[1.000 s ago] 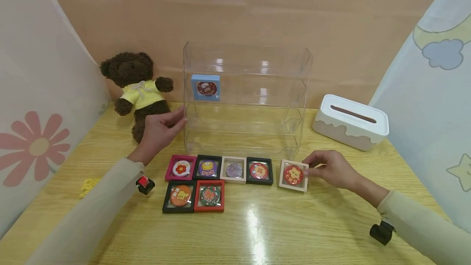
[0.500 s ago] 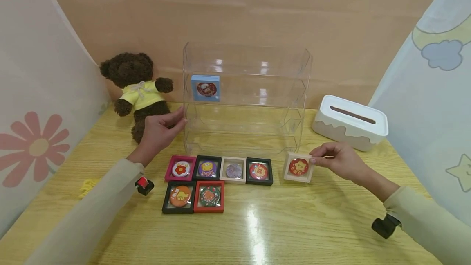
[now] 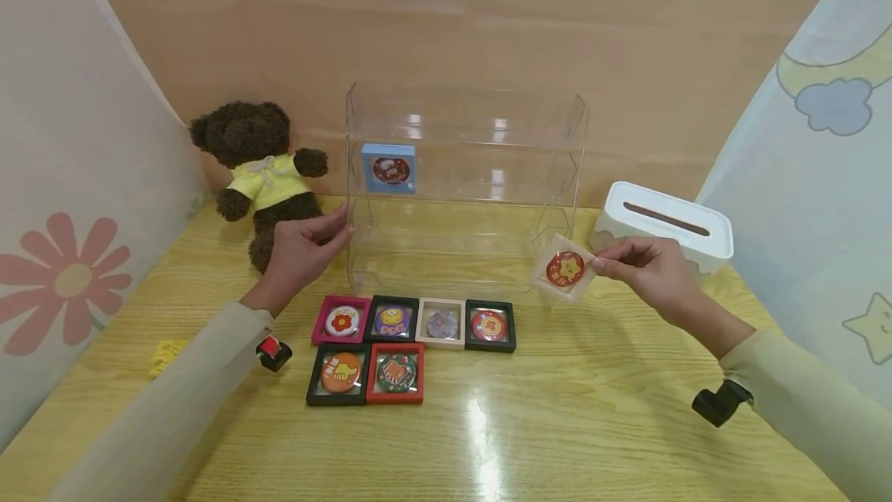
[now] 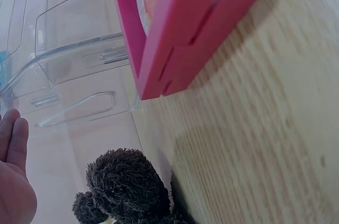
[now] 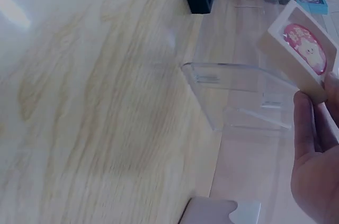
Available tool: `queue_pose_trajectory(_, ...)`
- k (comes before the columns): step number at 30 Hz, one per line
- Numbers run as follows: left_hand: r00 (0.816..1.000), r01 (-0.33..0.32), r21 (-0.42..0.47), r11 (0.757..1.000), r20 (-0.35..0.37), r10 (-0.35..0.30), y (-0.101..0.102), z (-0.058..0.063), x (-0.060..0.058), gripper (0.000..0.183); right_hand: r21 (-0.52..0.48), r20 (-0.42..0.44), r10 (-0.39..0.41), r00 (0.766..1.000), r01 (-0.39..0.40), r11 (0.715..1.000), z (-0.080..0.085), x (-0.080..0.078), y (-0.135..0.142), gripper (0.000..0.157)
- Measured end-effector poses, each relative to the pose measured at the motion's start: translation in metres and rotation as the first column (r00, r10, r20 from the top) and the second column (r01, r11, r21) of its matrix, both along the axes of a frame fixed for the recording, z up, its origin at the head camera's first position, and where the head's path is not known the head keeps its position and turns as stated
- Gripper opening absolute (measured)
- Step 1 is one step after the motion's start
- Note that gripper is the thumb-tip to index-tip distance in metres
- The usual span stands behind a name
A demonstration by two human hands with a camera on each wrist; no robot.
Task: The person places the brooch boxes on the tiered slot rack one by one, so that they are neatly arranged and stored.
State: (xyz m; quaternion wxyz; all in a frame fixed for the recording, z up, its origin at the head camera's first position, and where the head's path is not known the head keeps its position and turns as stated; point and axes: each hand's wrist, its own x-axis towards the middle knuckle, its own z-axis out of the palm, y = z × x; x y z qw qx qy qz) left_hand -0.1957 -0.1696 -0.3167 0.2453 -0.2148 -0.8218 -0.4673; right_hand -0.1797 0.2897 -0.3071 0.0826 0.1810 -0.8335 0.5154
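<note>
My right hand (image 3: 644, 273) pinches a cream square frame (image 3: 566, 269) by its right corner, with a red round badge with a yellow star inside. The frame is lifted off the table and tilted, in front of the clear acrylic display rack's (image 3: 463, 242) lower right corner. In the right wrist view thumb and fingers hold the cream frame (image 5: 302, 49). With fairly straight fingers, my left hand (image 3: 303, 254) touches the rack's left side. On the rack's left, a blue framed badge (image 3: 389, 169) stands on an upper tier. A magenta frame (image 4: 180, 28) looms close in the left wrist view.
Before the rack lie several framed badges, including a black frame (image 3: 491, 325) and a red frame (image 3: 396, 373). A brown teddy bear (image 3: 275, 180) sits left of the rack; a white tissue box (image 3: 662, 215) stands right. Yellow cord (image 3: 167, 356) lies at far left.
My right hand has lifted the cream frame from the table, upward and toward the rack, tilting it. My left hand stays at the rack's side.
</note>
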Motion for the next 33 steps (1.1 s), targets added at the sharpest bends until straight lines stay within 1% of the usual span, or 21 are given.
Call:
queue_pose_trajectory(2, 1.0, 0.003, 0.002, 1.0, -0.002, -0.003, 0.0, 0.0, 0.0, 0.033, -0.067, -0.002, -0.008, 1.0, 0.008, 0.998, 0.004, -0.002, -0.004, 0.004)
queue_pose_trajectory(6, 1.0, 0.013, 0.011, 1.0, 0.0, -0.013, 0.001, 0.0, -0.001, 0.032, -0.198, -0.014, 0.0, 1.0, -0.002, 0.98, 0.012, -0.009, -0.013, 0.006)
queue_pose_trajectory(10, 1.0, 0.02, 0.022, 1.0, 0.01, -0.021, 0.002, 0.0, -0.001, 0.032, -0.26, -0.034, -0.026, 0.999, 0.016, 0.965, 0.019, -0.016, -0.024, 0.007)
queue_pose_trajectory(15, 1.0, 0.017, 0.028, 0.999, 0.018, -0.017, 0.001, 0.0, 0.0, 0.032, -0.355, -0.037, -0.041, 0.998, 0.026, 0.935, 0.025, -0.023, -0.042, 0.006)
queue_pose_trajectory(20, 1.0, 0.004, 0.017, 1.0, 0.019, -0.004, 0.001, 0.001, 0.001, 0.032, -0.357, -0.076, -0.079, 0.994, 0.047, 0.933, 0.031, -0.028, -0.058, 0.008)
queue_pose_trajectory(23, 1.0, 0.002, 0.011, 1.0, 0.014, -0.002, 0.002, 0.002, 0.002, 0.032, -0.353, -0.083, -0.077, 0.994, 0.043, 0.935, 0.036, -0.033, -0.067, 0.005)
queue_pose_trajectory(27, 1.0, 0.005, 0.013, 1.0, 0.01, -0.005, 0.002, 0.002, 0.003, 0.032, -0.323, -0.095, -0.081, 0.992, 0.046, 0.945, 0.041, -0.039, -0.077, 0.004)
queue_pose_trajectory(29, 1.0, 0.007, 0.014, 1.0, 0.009, -0.007, 0.002, 0.002, 0.002, 0.032, -0.312, -0.105, -0.086, 0.991, 0.049, 0.949, 0.045, -0.041, -0.083, 0.006)
queue_pose_trajectory(33, 1.0, 0.004, 0.013, 1.0, 0.014, -0.004, 0.001, 0.001, 0.003, 0.032, -0.289, -0.144, -0.085, 0.986, 0.04, 0.956, 0.05, -0.046, -0.094, 0.007)
